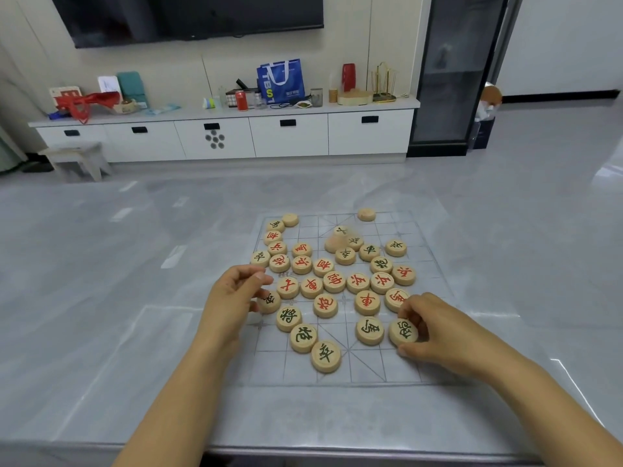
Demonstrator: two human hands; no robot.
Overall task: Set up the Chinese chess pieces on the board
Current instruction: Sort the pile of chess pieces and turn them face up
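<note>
On the grey table (101, 298) lies a thin, see-through board (397, 369) with printed grid lines. The round wooden Chinese chess pieces (333, 281) are scattered in no order over its middle and left part, some bearing red characters, others dark ones. The right hand (435, 328) is over the near right part of the board and pinches a dark-marked piece (403, 332), thumb on its near edge and curled fingers on its far edge; whether this piece is lifted off the board I cannot tell. Just beside it to the left lies another dark piece (369, 331). The left hand (236, 291) is at the board's left edge with its fingers curled in, thumb tip against the forefinger, and its lower fingertips touch a dark-lettered piece (268, 301); whether it actually grips that piece I cannot tell. Farther back a few pieces are heaped on each other (340, 241), and two blank-faced pieces (290, 219) lie near the far edge, well apart. Beyond the table stand a white drawer cabinet (290, 136) with a blue bag (281, 80) and a red can (241, 100) on top, a dark screen (188, 18) on the wall above it, and a small stool (76, 160) on the floor.
</note>
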